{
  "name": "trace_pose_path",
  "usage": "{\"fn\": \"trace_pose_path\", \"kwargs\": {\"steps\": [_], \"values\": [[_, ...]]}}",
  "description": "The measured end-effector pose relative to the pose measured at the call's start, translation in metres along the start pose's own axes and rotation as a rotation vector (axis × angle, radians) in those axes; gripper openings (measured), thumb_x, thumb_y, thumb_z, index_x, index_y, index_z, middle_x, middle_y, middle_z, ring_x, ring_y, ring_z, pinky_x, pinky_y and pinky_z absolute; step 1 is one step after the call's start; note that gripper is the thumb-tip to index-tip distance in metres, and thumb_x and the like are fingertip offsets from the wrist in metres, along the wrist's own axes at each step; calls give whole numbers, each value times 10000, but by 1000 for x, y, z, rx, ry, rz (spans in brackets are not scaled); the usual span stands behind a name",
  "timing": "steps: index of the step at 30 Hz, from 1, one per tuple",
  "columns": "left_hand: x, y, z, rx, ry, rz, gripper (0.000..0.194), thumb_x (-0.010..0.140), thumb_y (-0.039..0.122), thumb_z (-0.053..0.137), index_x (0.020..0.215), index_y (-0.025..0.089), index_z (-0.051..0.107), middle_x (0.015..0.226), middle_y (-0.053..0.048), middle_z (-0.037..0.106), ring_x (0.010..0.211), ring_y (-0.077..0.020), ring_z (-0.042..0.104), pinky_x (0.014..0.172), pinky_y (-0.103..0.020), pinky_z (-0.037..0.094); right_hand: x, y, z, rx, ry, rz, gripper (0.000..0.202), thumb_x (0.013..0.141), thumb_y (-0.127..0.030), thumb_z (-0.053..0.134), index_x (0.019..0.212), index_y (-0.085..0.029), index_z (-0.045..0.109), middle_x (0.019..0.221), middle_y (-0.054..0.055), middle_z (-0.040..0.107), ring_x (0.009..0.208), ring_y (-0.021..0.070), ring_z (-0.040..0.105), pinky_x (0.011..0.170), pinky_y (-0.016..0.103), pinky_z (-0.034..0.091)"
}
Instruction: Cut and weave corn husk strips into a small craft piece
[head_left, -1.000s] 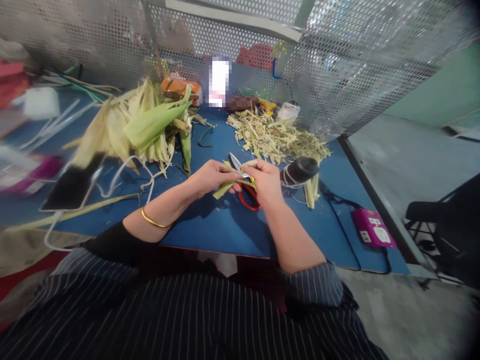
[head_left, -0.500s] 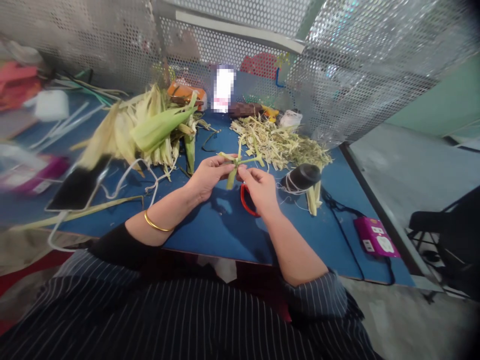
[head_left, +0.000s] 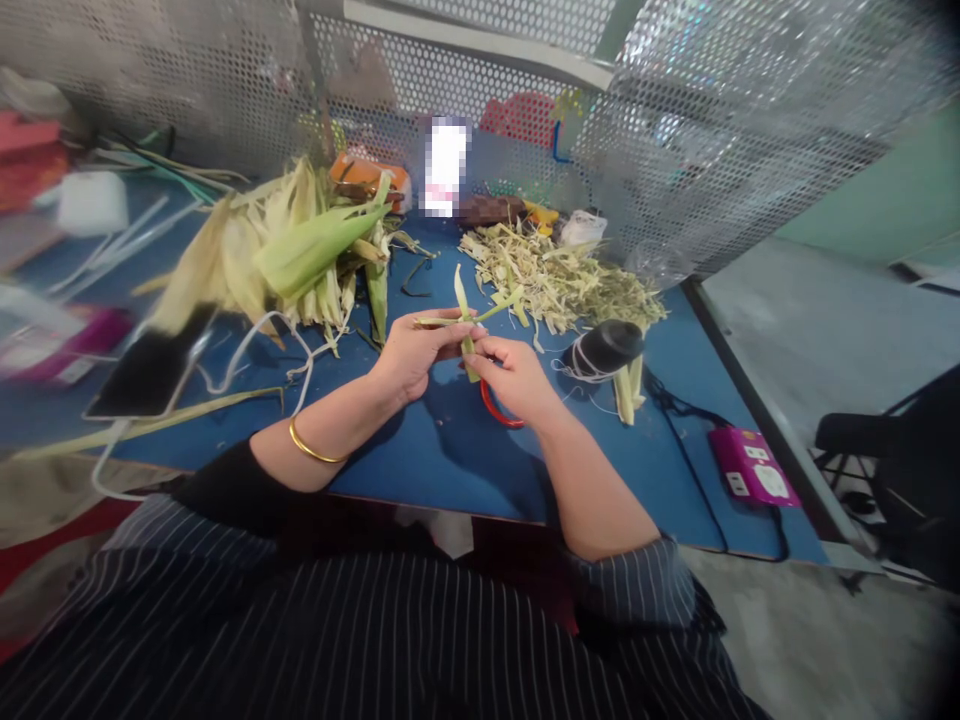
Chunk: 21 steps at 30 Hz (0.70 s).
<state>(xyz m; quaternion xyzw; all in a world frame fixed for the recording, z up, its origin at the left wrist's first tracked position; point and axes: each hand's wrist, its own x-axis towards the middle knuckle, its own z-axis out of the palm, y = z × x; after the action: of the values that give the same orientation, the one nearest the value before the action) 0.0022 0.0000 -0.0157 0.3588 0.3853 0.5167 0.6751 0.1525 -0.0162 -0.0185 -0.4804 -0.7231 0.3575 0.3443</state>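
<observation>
Over the middle of the blue table, my left hand (head_left: 411, 352) pinches a small piece of crossed corn husk strips (head_left: 463, 290) between thumb and fingers. My right hand (head_left: 517, 375) is closed on the same piece from the other side, its fingertips at the strip that hangs down. Strips stick out upward, to the left and to the upper right. Just under my right hand shows a red loop (head_left: 496, 408), like a scissor handle; the rest of it is hidden. A black cone of thread (head_left: 606, 350) lies on its side to the right, with pale thread around it.
A heap of corn husks (head_left: 311, 250) lies at the left, with a phone (head_left: 154, 370) and white cable near it. Husk scraps (head_left: 559, 275) are piled at the back right before a perforated metal panel (head_left: 465, 85). A purple power strip (head_left: 754, 468) sits near the right edge.
The husk strips have turned in my fingers: one now points up and slightly left, another to the left. My right fingers have shifted onto the hanging strip. The view has tilted slightly.
</observation>
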Motion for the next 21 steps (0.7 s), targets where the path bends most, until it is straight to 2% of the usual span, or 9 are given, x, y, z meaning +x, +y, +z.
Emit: {"fn": "trace_pose_path", "kwargs": {"steps": [4,7,9,11,13,15,17,19,21], "values": [[1,0,0,-6,21,-49,225,683,125,735,905,98,704,772,-67,735,676,-145,679,681,-278,547,1,3,-3,70,-81,14,232,816,-290,551,619,-167,553,646,-5,567,642,118,499,674,264,392],[6,1,-3,-6,0,-82,206,691,139,734,891,102,700,774,-63,732,677,-143,674,688,-280,547,0,3,-1,1,-61,37,268,831,-335,556,622,-167,568,622,-15,558,609,113,481,645,260,383],[10,4,-7,6,-24,-103,193,716,192,728,890,113,702,777,-59,729,680,-138,670,688,-274,542,-3,0,-1,-108,54,2,320,859,-383,539,617,-175,568,597,-18,542,590,115,471,633,264,378],[13,6,-10,48,-29,-120,207,737,261,718,897,130,708,760,-54,723,670,-133,664,659,-254,526,-5,-3,-3,-226,267,-86,347,894,-413,500,643,-186,574,626,-6,559,622,129,498,667,276,396],[14,7,-12,115,-28,-118,247,736,318,718,911,144,716,725,-48,711,653,-128,657,615,-229,498,-6,-4,-6,-339,487,-177,293,905,-417,493,748,-195,603,757,28,616,750,162,552,757,301,418],[13,7,-13,188,-29,-88,285,718,360,732,906,147,721,687,-42,696,630,-122,644,587,-217,470,-4,-2,-9,-488,574,-237,237,890,-416,526,891,-200,622,929,70,645,914,204,562,848,340,408],[12,6,-12,255,-27,-41,302,698,386,744,876,143,721,663,-37,684,603,-116,626,571,-220,452,-2,3,-7,-646,485,-274,229,894,-396,524,962,-204,628,990,84,655,973,225,557,908,372,374],[11,4,-13,341,-20,26,305,699,406,737,854,144,722,663,-36,681,604,-120,620,561,-225,444,-1,7,-1,-739,335,-278,229,934,-346,453,908,-203,631,864,59,672,857,200,578,924,368,351],[13,0,-15,458,-6,109,306,716,421,713,853,149,732,669,-35,681,621,-128,620,554,-227,441,-1,9,7,-762,257,-263,284,960,-300,384,837,-195,617,744,39,661,728,169,571,892,333,356]]}}
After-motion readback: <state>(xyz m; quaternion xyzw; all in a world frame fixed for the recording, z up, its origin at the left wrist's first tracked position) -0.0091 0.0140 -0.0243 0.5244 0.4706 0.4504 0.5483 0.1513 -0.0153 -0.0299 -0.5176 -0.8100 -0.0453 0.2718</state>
